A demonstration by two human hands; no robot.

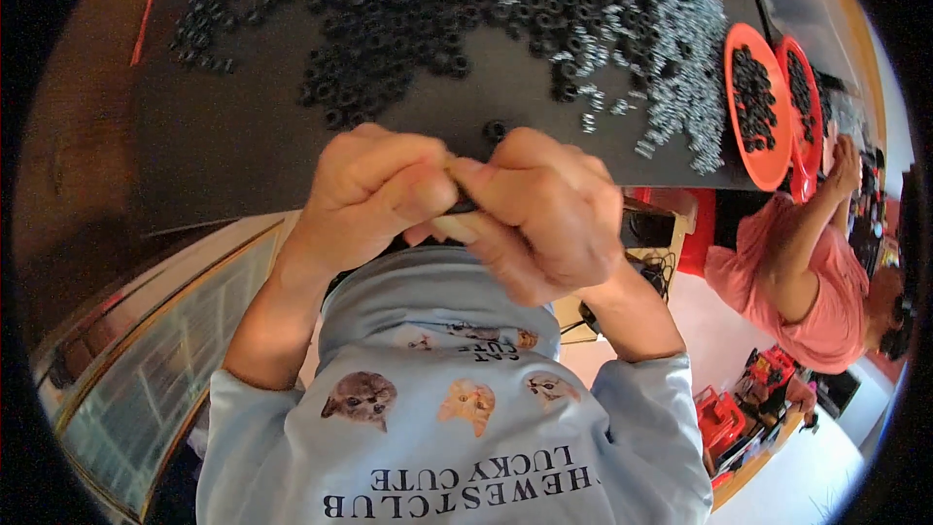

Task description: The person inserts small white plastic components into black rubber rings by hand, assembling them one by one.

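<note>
My left hand (381, 185) and my right hand (552, 212) meet at the table's near edge, in front of my body. Both are closed, with fingertips and thumbs pinched together. Between them shows a sliver of a small black part (466, 202), mostly covered by the fingers, so its kind cannot be told. Just beyond my right hand lies a single small black ring-shaped piece (496, 129). Farther out, many similar black pieces (389, 49) are spread across the dark tabletop (233, 146). A heap of small silvery metal springs (685, 68) lies to their right.
Two orange-red oval trays (768, 171) with black pieces in them stand at the table's right end. Another person in a pink top (802, 282) works at the far right. A glass-fronted frame (175, 350) is at lower left; cables (653, 267) hang near my right forearm.
</note>
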